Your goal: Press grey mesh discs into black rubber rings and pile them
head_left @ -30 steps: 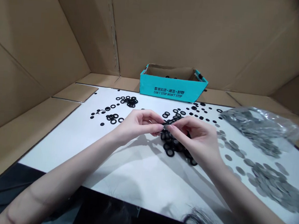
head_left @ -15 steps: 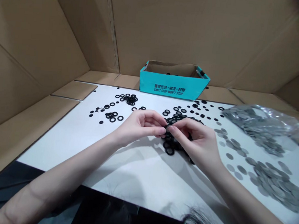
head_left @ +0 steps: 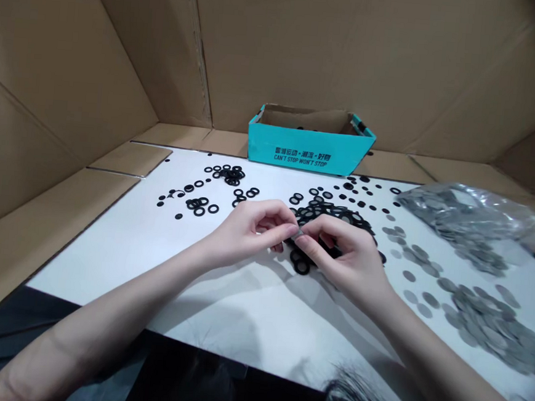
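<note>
My left hand (head_left: 256, 229) and my right hand (head_left: 351, 253) meet at the fingertips over the white table. Pinched between them is a small grey disc (head_left: 297, 234), mostly covered by the thumbs and forefingers. Whether a black ring is also in the pinch cannot be made out. Just behind and under my right hand lies a heap of black rings (head_left: 324, 212), several with grey discs inside them. Two such rings (head_left: 302, 267) lie at the heap's near edge. My right hand hides part of the heap.
Behind stands a turquoise box (head_left: 302, 147). Loose black rings (head_left: 197, 204) and small black discs (head_left: 160, 204) lie to the left. At the right are a pile of grey discs (head_left: 493, 326) and a clear plastic bag (head_left: 470, 213) of them. Cardboard walls (head_left: 353, 53) surround the table (head_left: 240, 309).
The fingertips have shifted slightly and tilted, and a grey edge now shows between them. My right hand has moved a little down, uncovering more of the heap. The view has shifted slightly.
</note>
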### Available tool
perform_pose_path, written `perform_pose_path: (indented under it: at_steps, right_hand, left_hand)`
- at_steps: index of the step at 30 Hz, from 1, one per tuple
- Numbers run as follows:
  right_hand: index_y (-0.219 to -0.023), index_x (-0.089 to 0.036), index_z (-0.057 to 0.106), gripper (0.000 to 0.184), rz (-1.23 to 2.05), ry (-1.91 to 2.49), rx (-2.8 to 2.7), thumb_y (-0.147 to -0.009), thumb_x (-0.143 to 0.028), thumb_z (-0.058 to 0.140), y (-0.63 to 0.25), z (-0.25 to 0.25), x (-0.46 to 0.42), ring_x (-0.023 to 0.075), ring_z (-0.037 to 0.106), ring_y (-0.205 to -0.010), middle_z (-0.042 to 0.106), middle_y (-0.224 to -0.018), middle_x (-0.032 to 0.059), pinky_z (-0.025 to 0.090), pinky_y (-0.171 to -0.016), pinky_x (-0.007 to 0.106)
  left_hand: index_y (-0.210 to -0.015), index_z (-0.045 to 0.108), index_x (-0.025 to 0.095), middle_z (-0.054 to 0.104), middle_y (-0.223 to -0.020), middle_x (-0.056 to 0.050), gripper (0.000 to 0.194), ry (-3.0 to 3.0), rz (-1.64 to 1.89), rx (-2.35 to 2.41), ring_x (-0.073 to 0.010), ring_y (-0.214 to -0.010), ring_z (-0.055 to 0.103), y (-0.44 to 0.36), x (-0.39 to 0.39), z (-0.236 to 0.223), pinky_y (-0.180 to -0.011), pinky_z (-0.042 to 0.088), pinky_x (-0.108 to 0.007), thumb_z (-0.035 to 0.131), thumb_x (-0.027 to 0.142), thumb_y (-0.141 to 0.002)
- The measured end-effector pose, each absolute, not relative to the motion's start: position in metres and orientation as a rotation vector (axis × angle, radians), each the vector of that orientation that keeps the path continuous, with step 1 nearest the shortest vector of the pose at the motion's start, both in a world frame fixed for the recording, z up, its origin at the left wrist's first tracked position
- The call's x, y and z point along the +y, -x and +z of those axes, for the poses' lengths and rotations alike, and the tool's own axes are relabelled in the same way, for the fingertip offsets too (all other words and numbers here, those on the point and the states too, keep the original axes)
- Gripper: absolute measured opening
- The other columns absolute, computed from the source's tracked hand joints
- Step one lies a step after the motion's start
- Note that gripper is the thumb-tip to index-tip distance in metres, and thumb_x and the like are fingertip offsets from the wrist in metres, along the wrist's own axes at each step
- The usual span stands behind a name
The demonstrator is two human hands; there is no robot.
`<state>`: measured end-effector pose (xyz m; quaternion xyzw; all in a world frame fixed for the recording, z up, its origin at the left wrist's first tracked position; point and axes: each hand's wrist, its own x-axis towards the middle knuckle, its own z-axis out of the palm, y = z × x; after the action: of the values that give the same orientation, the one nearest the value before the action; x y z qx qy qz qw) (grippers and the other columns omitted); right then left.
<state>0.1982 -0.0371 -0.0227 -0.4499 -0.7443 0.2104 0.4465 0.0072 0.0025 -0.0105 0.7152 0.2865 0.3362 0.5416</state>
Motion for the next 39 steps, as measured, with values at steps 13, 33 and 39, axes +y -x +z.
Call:
perform_pose_path:
  at_steps: [13, 33, 39]
  right_hand:
    - [-0.081, -0.021, 0.062, 0.011, 0.356, 1.061, -1.957, -0.090, -0.016, 0.064, -0.201, -0.028, -0.037, 0.0119, 0.052, -0.057, 0.064, -0.067, -0.0006, 0.040, -0.052, 0.026]
    - [-0.078, -0.021, 0.061, 0.016, 0.358, 1.017, -1.937, -0.089, -0.010, 0.060, -0.199, -0.024, -0.042, 0.0122, 0.059, -0.059, 0.064, -0.066, -0.0008, 0.044, -0.054, 0.024]
    - [-0.077, -0.022, 0.060, 0.016, 0.378, 1.044, -1.941, -0.089, -0.012, 0.060, -0.200, -0.024, -0.041, 0.0130, 0.057, -0.058, 0.063, -0.064, -0.0007, 0.043, -0.054, 0.026]
  left_hand:
    - [-0.088, 0.060, 0.014, 0.064, -0.078, 0.001, 0.008, -2.196, 0.889, 0.677, -0.0072, -0.067, 0.058, 0.000, 0.005, -0.014, -0.064, 0.047, -0.018, 0.059, 0.020, -0.094]
    - [-0.091, 0.059, 0.013, 0.060, -0.072, 0.001, 0.013, -1.962, 0.498, 0.650, -0.0083, -0.063, 0.058, 0.009, 0.009, 0.002, -0.059, 0.046, -0.019, 0.057, 0.026, -0.095]
    - [-0.090, 0.058, 0.013, 0.059, -0.070, 0.002, 0.014, -1.930, 0.509, 0.657, -0.0080, -0.061, 0.057, 0.008, 0.008, 0.001, -0.057, 0.045, -0.018, 0.057, 0.026, -0.095]
